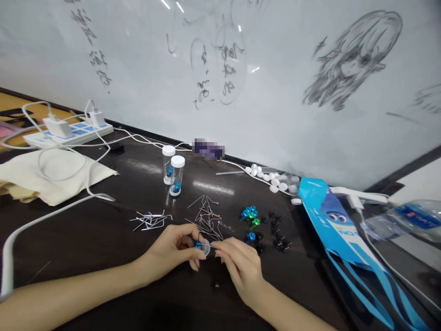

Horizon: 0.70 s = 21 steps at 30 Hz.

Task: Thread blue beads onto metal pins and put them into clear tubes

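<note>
My left hand pinches a small blue metal part between thumb and fingers. Beside it, at those fingertips, is a round translucent piece. My right hand is closed on a thin metal rod, whose far end reaches the blue part. Just beyond both hands lie thin bent wires with small coloured ends. Silver L-shaped pins are heaped to the left of them. On the right are blue parts, green parts and black parts.
Two capped clear tubes stand behind the wires. White caps lie by the whiteboard. A power strip, cables and a cream cloth occupy the left; a blue bag and plastic bottle are right.
</note>
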Available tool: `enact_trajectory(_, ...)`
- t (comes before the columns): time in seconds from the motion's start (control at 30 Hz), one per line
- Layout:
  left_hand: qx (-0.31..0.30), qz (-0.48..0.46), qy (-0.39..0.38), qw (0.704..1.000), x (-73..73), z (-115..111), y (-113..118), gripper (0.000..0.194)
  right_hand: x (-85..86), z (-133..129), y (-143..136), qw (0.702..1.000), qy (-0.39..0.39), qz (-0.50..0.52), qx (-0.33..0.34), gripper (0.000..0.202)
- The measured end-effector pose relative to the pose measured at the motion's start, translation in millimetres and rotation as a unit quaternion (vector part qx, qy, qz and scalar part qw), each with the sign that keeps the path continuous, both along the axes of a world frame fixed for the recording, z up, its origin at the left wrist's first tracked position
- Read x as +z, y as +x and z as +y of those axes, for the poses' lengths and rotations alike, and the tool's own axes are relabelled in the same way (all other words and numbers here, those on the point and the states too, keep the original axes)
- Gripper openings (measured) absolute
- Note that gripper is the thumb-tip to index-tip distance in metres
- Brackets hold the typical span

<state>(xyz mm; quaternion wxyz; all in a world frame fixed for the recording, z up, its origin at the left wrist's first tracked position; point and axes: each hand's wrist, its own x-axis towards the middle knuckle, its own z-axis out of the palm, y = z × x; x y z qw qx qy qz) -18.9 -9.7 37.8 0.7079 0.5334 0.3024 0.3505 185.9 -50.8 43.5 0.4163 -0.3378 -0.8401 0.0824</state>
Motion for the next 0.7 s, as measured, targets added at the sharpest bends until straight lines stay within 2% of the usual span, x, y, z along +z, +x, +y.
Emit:
enact_trajectory(0.17, 0.005, -0.006, 0.001, 1.000, -0.2, -0.4, 0.6, 0.019, 1.3, 0.4, -1.2, 1.000, -0.005, -0.014, 0.002, 0.021)
enact_trajectory(0.43, 0.003, 0.018, 0.033, 0.999, 0.9, -3.6, 0.6, 0.020, -2.0, 1.3, 1.5, 0.997, -0.070, -0.002, -0.016, 0.021)
enact_trajectory(0.7, 0.002, -0.029, 0.018, 0.999, -4.1, 4.5, 0.3, 0.021, -2.3, 0.8, -0.4, 1.000, -0.012, -0.001, 0.011, 0.028)
